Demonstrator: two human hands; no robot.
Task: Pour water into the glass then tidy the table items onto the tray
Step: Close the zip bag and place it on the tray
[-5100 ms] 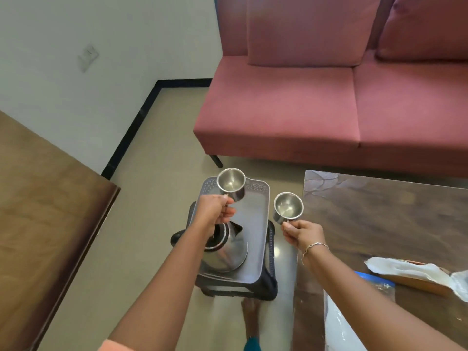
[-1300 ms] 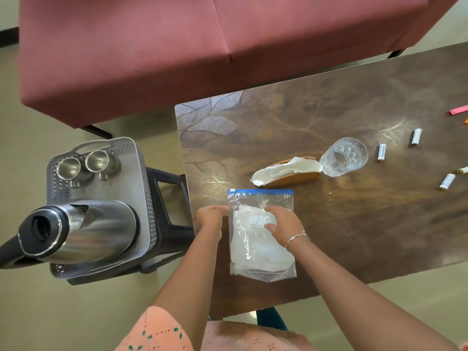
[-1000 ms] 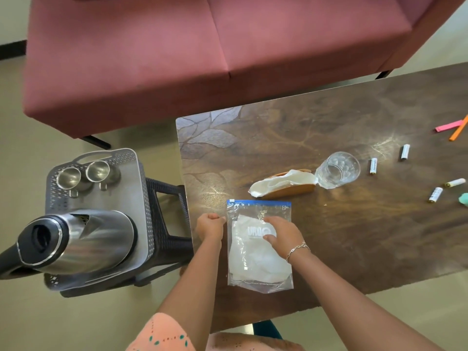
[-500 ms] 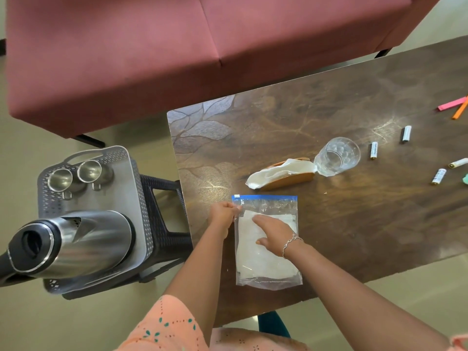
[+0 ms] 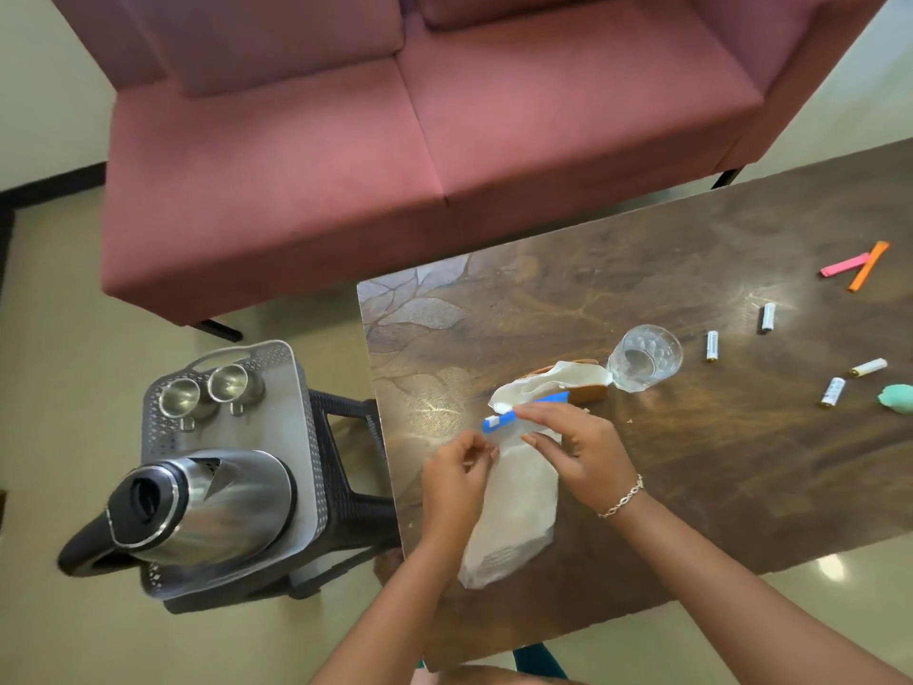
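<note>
Your left hand (image 5: 457,474) and right hand (image 5: 575,449) are both pinched on the blue-zippered top of the clear zip bag (image 5: 514,506), low in the centre of the frame on the wooden table (image 5: 691,467). Keep both pinches tight near the seal and lift evenly, so the white contents don't slump out. The tray (image 5: 291,412) sits at lower left, holding the steel kettle (image 5: 197,506) and two cups (image 5: 207,393); the glass (image 5: 644,358) stands right of centre.

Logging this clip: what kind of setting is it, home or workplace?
Most likely a home living room: a pink sofa stands behind a low wooden table, and a kettle with steel cups sits on a tray beside it.
</note>
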